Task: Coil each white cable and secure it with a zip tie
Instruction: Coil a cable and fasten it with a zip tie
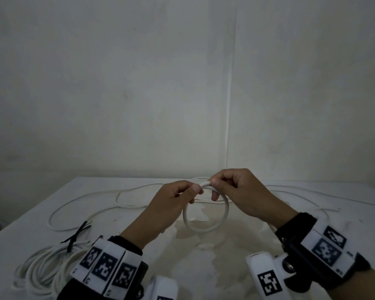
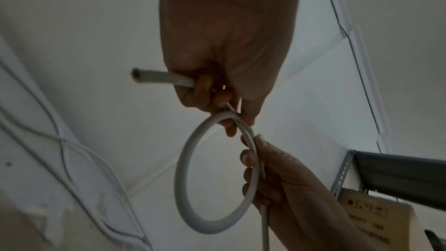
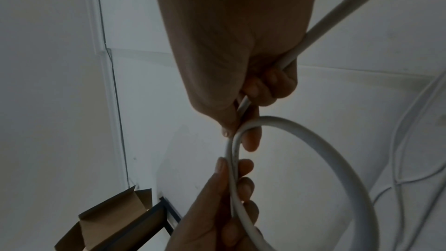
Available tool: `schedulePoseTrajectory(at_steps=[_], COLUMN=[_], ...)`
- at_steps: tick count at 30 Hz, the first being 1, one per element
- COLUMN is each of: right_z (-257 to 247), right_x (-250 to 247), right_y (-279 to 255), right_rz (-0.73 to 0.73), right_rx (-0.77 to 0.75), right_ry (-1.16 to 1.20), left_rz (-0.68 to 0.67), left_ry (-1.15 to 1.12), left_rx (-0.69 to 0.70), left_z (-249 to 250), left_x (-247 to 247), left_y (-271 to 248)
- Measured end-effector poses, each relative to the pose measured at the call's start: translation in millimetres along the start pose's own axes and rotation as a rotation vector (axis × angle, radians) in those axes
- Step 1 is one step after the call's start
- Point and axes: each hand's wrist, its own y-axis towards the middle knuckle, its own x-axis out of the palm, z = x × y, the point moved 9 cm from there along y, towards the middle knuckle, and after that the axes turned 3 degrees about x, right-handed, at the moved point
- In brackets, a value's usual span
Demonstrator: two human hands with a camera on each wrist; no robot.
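Observation:
Above the middle of the table, both hands hold one small loop of white cable [image 1: 206, 229]. My left hand [image 1: 193, 192] pinches the loop's top where the strands cross, and the short cut end [image 2: 154, 76] sticks out past its fingers. My right hand [image 1: 214, 189] grips the same crossing from the right, with the long run of cable [image 3: 337, 16] passing through its fist. In the right wrist view the loop [image 3: 337, 159] curves off to the right. Another white cable lies coiled [image 1: 41, 267] at the front left, with black zip ties [image 1: 76, 236] at its upper edge.
Loose white cable [image 1: 85, 195] trails in wide curves over the far half of the white table [image 1: 247, 267], close to the wall. A cardboard box [image 2: 376, 217] and a metal shelf frame [image 2: 398, 169] stand off to the side.

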Motion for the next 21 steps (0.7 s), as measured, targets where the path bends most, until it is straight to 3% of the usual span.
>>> schedulePoseTrajectory(at_steps=[3,5,10,14,21], right_z=[3.8,6.1,12.6,12.1,7.2], right_x=[1.4,0.2,-10.8,-10.2,-18.7], right_y=[0.0,0.5,0.7,0.2,-2.4], right_rz=[0.033,0.058,0.125,0.14,0.172], right_rx=[0.027,0.038,0.061,0.067,0.047], right_ry=[-0.013,-0.032,-0.074,-0.048,-0.053], left_rz=[0.047,0.051,0.006,-0.076,-0.126], left_ry=[0.093,0.09,-0.18,-0.422,-0.611], left_rx=[0.026,-0.033,-0.237,-0.303,-0.321], left_z=[3.1,-1.7,-14.1,-13.9,-16.1], left_x=[-6.8,-10.4,-21.9,-13.5,2.0], left_y=[0.2,-1.1,-8.7,-15.5,-17.5])
